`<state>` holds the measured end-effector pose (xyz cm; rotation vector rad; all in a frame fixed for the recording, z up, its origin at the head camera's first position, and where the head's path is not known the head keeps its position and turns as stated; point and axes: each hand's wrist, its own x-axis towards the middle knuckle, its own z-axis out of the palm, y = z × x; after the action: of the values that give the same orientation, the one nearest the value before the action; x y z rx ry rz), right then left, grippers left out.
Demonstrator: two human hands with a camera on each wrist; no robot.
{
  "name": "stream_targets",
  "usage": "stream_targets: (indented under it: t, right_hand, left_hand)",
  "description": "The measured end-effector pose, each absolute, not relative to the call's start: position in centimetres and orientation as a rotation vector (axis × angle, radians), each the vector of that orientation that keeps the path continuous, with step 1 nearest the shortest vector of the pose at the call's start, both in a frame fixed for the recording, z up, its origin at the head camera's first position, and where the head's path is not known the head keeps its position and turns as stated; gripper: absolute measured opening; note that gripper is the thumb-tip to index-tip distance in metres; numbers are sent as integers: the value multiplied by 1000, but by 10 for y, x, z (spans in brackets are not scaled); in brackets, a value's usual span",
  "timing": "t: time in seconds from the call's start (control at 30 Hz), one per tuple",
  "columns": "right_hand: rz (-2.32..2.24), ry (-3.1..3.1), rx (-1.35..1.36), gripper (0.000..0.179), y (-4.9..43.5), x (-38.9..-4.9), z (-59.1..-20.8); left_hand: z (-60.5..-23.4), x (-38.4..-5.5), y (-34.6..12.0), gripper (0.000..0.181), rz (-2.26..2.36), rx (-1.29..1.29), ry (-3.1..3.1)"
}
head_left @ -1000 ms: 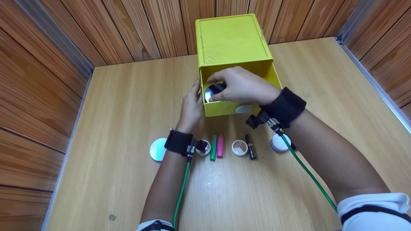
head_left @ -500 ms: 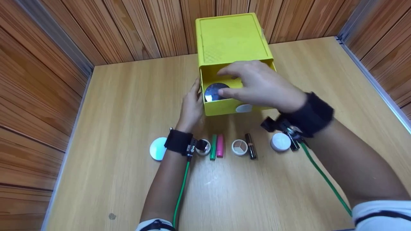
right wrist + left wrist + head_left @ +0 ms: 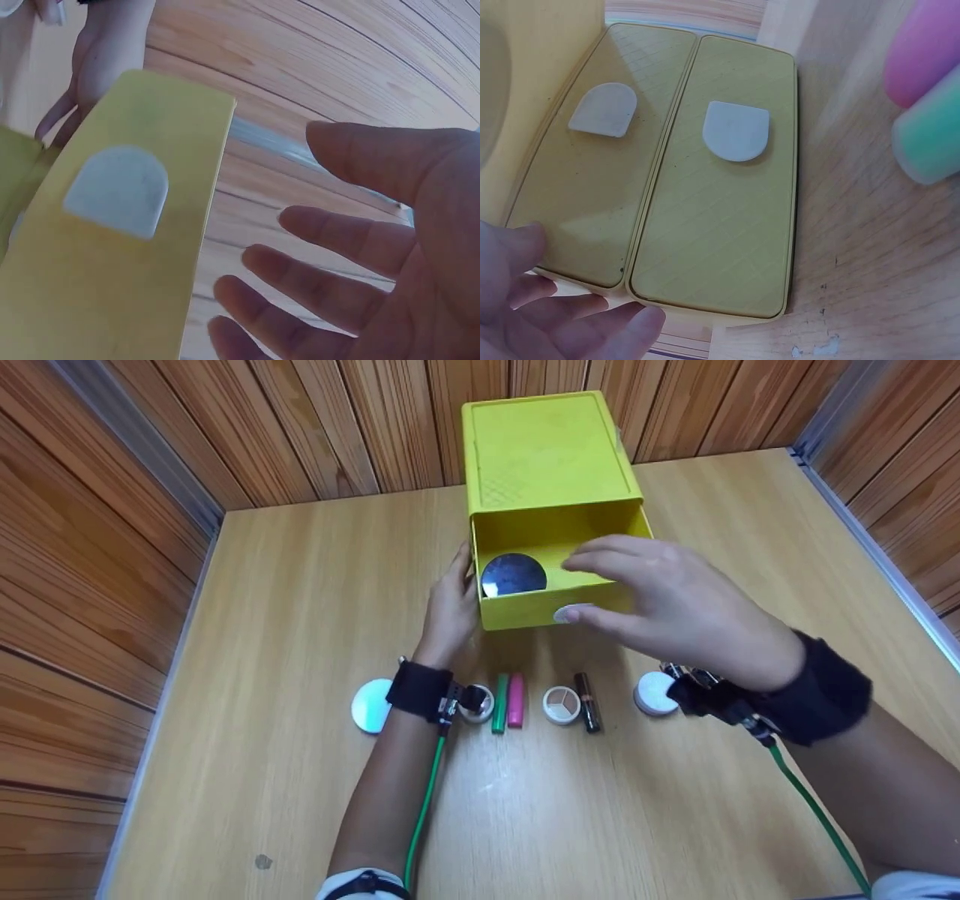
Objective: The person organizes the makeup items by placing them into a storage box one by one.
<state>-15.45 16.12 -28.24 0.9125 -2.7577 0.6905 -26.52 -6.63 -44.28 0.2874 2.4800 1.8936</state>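
A yellow drawer unit point(image 3: 551, 454) stands at the back of the table, its upper drawer point(image 3: 517, 613) pulled out. Inside the drawer's left front corner lies a dark, shiny round compact point(image 3: 517, 574). My left hand point(image 3: 451, 611) rests against the unit's left side; in the left wrist view its fingers point(image 3: 592, 322) lie along the edge beside the two drawer fronts with white tabs. Just off the upper drawer's front right, my right hand point(image 3: 667, 600) has its thumb and fingers spread, overlapping the white tab in the head view. Between those fingers point(image 3: 322, 232) nothing is held.
Cosmetics lie in a row before the unit: a shiny round disc point(image 3: 370, 706), a green tube point(image 3: 499, 705), a pink tube point(image 3: 515, 701), a three-part palette pot point(image 3: 561, 705), a black tube point(image 3: 587, 703) and a white-lidded jar point(image 3: 655, 694). Wooden panels point(image 3: 300, 427) enclose the table.
My right hand has let go of the compact, leaving it in the drawer, and has drawn back to the right and toward me. My left hand stays at the unit's side.
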Motion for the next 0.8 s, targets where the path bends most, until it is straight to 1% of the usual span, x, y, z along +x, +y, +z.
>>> stream_targets:
  t: [0.1, 0.23, 0.4, 0.57, 0.7, 0.8]
  right_hand:
    - [743, -2615, 887, 43, 173, -155, -287]
    - [908, -2297, 830, 33, 188, -164, -297]
    - [1310, -1912, 639, 22, 196, -168, -314]
    - [1561, -1731, 381, 24, 206, -181, -345]
    - [1642, -1727, 195, 31, 212, -199, -374]
    - [1747, -1743, 114, 36, 212, -211, -394]
  left_hand:
    - [-442, -266, -66, 54, 1901, 289, 2485]
    - [-442, -267, -66, 52, 1890, 298, 2511]
    - [-443, -267, -68, 54, 1877, 305, 2510]
    - [-445, -267, -70, 54, 1875, 286, 2498]
    - [-446, -268, -70, 54, 1876, 282, 2512]
    - [-447, -266, -70, 54, 1867, 271, 2518]
